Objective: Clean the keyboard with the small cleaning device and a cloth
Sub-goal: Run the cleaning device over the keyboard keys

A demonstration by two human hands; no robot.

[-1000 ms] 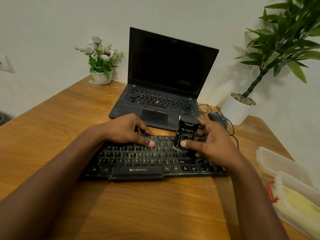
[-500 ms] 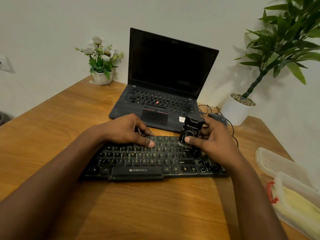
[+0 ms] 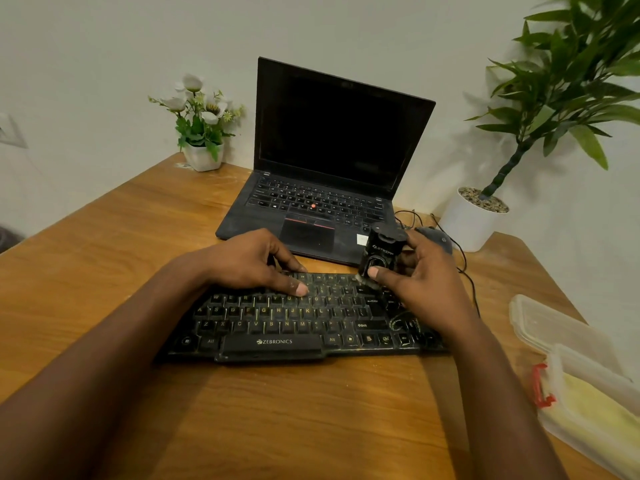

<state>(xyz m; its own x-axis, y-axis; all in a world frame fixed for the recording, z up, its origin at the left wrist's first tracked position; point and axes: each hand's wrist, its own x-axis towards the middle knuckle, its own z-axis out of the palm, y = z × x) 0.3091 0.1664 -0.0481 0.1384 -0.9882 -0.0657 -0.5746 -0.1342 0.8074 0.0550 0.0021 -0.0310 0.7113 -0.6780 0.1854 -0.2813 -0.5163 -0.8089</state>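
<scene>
A black Zebronics keyboard [image 3: 277, 327] lies across the middle of the wooden desk [image 3: 104, 244]. My left hand [image 3: 252, 261] rests flat on its upper left keys, thumb stretched toward the centre. My right hand [image 3: 420, 282] grips a small black cleaning device [image 3: 379, 252], held upright and slightly tilted, its lower end touching the keyboard's top right rows. A yellow cloth [image 3: 595, 407] lies inside a clear plastic container [image 3: 585, 375] at the right edge of the desk.
An open black laptop [image 3: 325, 188] stands just behind the keyboard. A dark mouse [image 3: 438, 239] with its cable sits right of it. A white flower pot [image 3: 202, 155] is at back left, a large potted plant [image 3: 472, 220] at back right. A clear lid [image 3: 550, 323] lies beside the container.
My right hand has carried the cleaning device slightly right and toward the keyboard's back edge, tilting it a little. My left hand has stayed in place on the keys.
</scene>
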